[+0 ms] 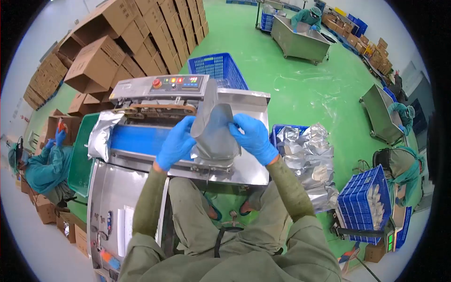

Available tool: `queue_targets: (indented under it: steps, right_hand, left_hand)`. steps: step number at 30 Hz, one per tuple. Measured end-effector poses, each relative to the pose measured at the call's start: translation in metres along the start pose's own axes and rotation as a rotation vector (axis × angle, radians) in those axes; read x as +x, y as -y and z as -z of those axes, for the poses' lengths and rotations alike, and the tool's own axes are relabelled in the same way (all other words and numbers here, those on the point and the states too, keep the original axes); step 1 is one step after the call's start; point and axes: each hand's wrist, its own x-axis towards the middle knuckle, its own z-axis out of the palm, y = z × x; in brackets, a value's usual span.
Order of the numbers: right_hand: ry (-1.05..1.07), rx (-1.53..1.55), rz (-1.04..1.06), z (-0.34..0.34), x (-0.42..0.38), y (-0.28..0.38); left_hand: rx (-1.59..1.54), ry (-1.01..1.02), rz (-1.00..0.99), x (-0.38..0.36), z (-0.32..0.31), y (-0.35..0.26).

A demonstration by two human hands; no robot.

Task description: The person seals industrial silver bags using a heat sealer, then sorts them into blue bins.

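A silver foil bag stands upright in front of me at the right end of a band sealing machine, its mouth spread apart. My right hand, in a blue glove, pinches the bag's right edge between thumb and fingers. At the bag's left side, my left hand, also gloved, has its fingers closed at the edge. The bag's contents are hidden. Another foil bag lies at the left end of the machine's blue conveyor belt.
A pile of foil bags fills a crate to my right. A blue crate stands behind the machine, a green bin at its left. Stacked cartons rise at back left. A co-worker sits at left; others work at right.
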Motion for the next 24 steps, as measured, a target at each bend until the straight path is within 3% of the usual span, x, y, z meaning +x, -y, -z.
queue_targets:
  steps: [2,3,6,7,10,12,14,17,19,21,22,24]
  right_hand:
    - [0.002,-0.122,0.14,0.01,0.005,-0.005]
    - [0.01,-0.237,0.194,0.01,-0.006,-0.027]
    - [0.018,-0.272,0.267,0.027,-0.038,-0.054]
    - [0.043,-0.183,0.239,0.032,-0.039,-0.047]
    - [-0.143,0.078,0.079,0.022,-0.033,-0.026]
    - [-0.206,0.247,-0.091,0.01,-0.031,-0.012]
    - [-0.169,0.403,-0.483,0.007,-0.035,-0.003]
    - [-0.233,0.635,-0.688,-0.017,-0.032,-0.023]
    - [-0.163,0.715,-0.963,-0.017,-0.023,-0.017]
    - [-0.148,0.502,-0.75,-0.073,-0.058,-0.072]
    - [-0.144,0.395,-0.638,-0.093,-0.067,-0.093]
    - [-0.237,0.578,-0.784,-0.079,-0.05,-0.056]
  left_hand:
    - [0.387,0.048,-0.068,0.011,0.009,-0.006]
    - [0.461,-0.037,-0.173,0.011,0.013,-0.015]
    - [0.857,-0.074,-0.521,-0.013,0.04,0.028]
    - [0.882,-0.141,-0.519,-0.018,0.029,0.028]
    - [0.658,-0.292,-0.463,-0.017,0.012,0.026]
    - [0.026,-0.482,-0.21,-0.019,-0.022,0.017]
    - [-0.193,-0.559,0.105,-0.015,-0.035,0.019]
    - [-0.185,-0.636,0.108,0.014,-0.033,0.02]
    - [-0.193,-0.513,0.378,0.029,-0.023,0.061]
    - [-0.32,-0.441,0.574,0.03,-0.012,0.093]
    - [-0.396,-0.471,0.525,0.028,-0.011,0.097]
    - [-0.541,-0.523,0.427,0.017,-0.01,0.102]
